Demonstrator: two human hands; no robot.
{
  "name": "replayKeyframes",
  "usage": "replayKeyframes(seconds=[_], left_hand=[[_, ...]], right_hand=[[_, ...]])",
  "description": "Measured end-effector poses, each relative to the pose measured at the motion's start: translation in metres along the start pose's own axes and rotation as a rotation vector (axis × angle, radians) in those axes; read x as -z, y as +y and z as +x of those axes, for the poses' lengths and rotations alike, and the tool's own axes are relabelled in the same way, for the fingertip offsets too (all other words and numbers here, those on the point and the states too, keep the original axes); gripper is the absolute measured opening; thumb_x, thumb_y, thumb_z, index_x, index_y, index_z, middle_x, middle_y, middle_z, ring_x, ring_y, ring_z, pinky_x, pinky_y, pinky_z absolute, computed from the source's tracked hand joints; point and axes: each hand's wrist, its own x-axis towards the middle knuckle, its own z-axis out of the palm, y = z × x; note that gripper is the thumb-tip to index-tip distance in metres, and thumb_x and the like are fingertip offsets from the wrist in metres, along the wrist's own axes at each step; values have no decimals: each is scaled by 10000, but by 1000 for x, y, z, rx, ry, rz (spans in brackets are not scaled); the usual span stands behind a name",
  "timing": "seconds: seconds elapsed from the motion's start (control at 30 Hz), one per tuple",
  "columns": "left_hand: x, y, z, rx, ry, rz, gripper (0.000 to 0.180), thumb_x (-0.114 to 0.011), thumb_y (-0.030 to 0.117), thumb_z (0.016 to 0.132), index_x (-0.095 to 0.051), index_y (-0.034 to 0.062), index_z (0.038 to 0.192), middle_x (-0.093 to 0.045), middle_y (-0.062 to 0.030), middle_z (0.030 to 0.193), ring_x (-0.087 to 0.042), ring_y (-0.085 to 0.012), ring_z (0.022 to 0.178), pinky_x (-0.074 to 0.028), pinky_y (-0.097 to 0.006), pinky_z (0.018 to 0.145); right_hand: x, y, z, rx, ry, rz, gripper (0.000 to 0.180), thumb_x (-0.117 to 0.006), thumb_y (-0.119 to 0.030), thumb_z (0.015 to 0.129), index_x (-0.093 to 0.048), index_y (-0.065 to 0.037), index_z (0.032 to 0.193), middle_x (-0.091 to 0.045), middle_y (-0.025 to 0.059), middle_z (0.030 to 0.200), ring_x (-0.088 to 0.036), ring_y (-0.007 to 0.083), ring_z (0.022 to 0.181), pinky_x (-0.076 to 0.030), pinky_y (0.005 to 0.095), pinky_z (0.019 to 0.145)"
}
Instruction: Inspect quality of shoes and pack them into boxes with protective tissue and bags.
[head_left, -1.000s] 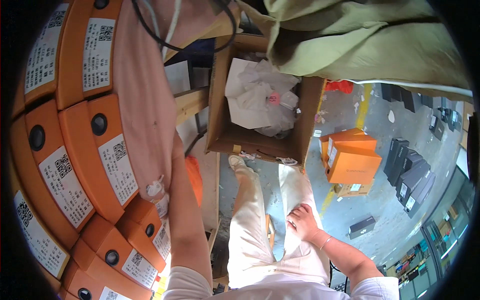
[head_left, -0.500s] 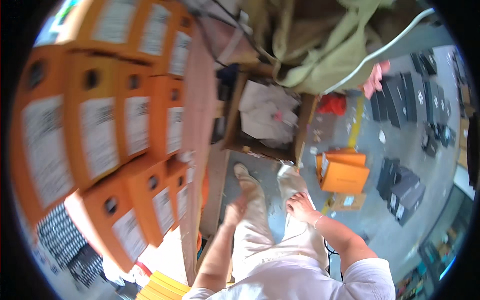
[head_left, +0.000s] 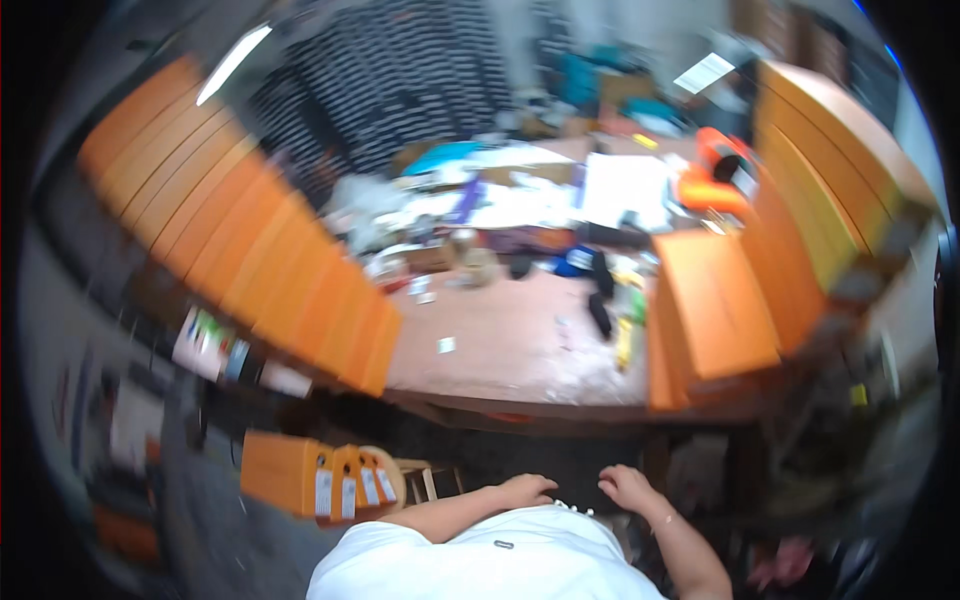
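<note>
My left hand (head_left: pixel 525 490) and right hand (head_left: pixel 627 486) loosely curled, holding nothing, near bench (head_left: pixel 500 350) edge. Leaning orange boxes (head_left: pixel 290 270) may topple if bumped.

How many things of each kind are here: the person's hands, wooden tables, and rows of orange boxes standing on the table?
Hands: 2, the left hand and the right hand, low by the white shirt
Wooden table: 1
Rows of orange boxes: 2, the left row and the right row
Total: 5
</note>
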Motion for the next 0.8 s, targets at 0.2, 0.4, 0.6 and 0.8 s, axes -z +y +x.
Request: replayKeyframes(seconds=[0.2,0.4,0.6,0.8], left_hand=[[122,-5,-88,-88,1151,-155,387,-614,193,872,-552,13,1208,-589,-198,1136,-568,-357,1069,-466,-393,918],[177,-49,-211,91,1484,-145,317,-615,152,871,-584,10,1152,-619,-172,1062,-623,-321,962,-510,-366,818],[163,-66,-194,2,1418,-311,307,-640,138,875,-595,42,1163,-640,-137,1009,-650,-262,883,-525,-326,768],[146,-64,-191,63,1400,-378,311,-605,185,893,-589,45,1171,-643,-141,1075,-660,-260,883,-532,-344,767]], right_hand=[[36,-159,118,403,-88,74,306,-676,-126,807,-635,-35,1096,-632,191,955,-634,333,839,-508,390,781],[139,-489,214,1189,228,-56,295,-662,-12,788,-574,-42,1068,-569,145,933,-580,328,844,-494,357,775],[194,-734,229,1607,639,-353,256,-630,-169,873,-537,-34,1069,-591,109,923,-595,215,726,-488,319,640],[186,-910,235,1325,1026,-860,535,-489,-463,921,-397,-197,1376,-466,193,1349,-540,336,1168,-469,470,916]])
